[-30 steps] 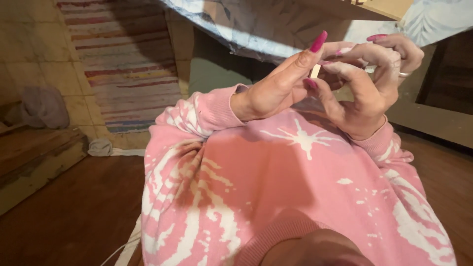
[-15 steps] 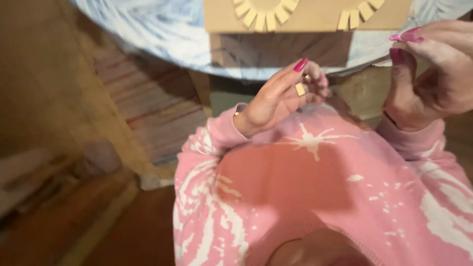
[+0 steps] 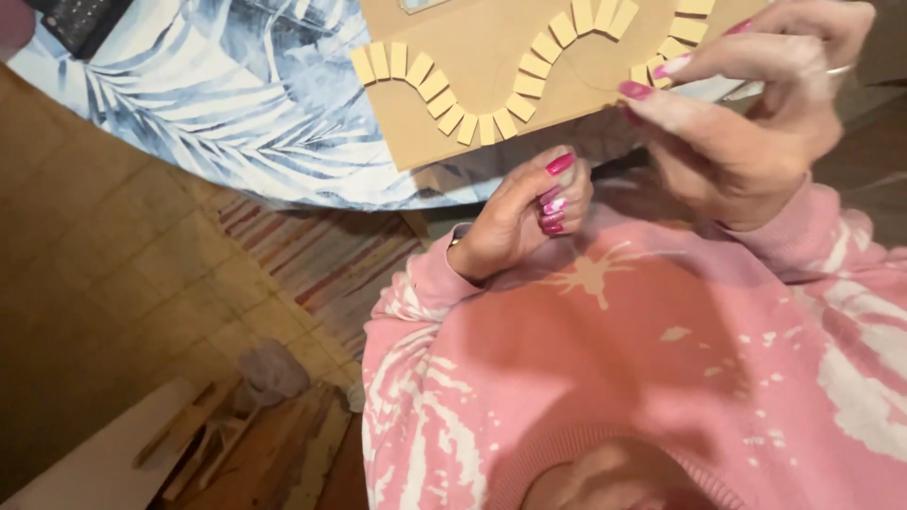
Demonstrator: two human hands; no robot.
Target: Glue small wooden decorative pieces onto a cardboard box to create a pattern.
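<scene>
Left hand sits at centre frame, just below the lower edge of the cardboard sheet. Its fingers are curled inward toward the palm, index finger raised so that its tip comes up to the sheet's edge; I cannot tell whether anything lies inside the curl.

Right hand occupies the upper right of the frame. Thumb and index finger are pinched together at the right edge of the cardboard sheet, with a thin pale strip showing just behind the fingertips. Whether the pinch closes on the strip or on the sheet is not clear. A ring sits on one finger of this hand.

Position of the cardboard sheet: top centre of the frame, lying on the table with the blue leaf-print cloth. A wavy row of small pale rectangular tiles runs across its face, edge to edge.

My pink patterned sweater fills the lower right. A striped rug shows below the table edge.
</scene>
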